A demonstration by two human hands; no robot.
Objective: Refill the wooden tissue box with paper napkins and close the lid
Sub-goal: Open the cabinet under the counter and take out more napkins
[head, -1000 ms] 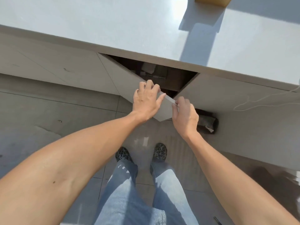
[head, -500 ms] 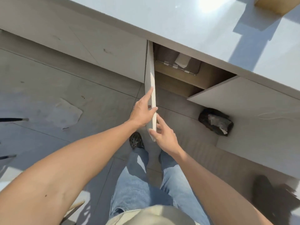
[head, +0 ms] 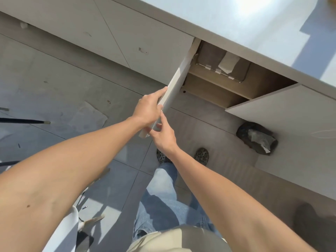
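At frame centre, the left hand wraps its fingers around the outer edge of the pale grey flat cabinet door, which stands swung open. The right hand pinches the door's lower corner between thumb and fingers. Inside the brown wooden cabinet compartment, upper right of centre, white paper napkins sit in a wire-rimmed holder.

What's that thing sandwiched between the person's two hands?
In the head view, the edge of the open left cabinet door sits between them: the left hand grips its outer side, and the right hand touches its lower corner from the other side.
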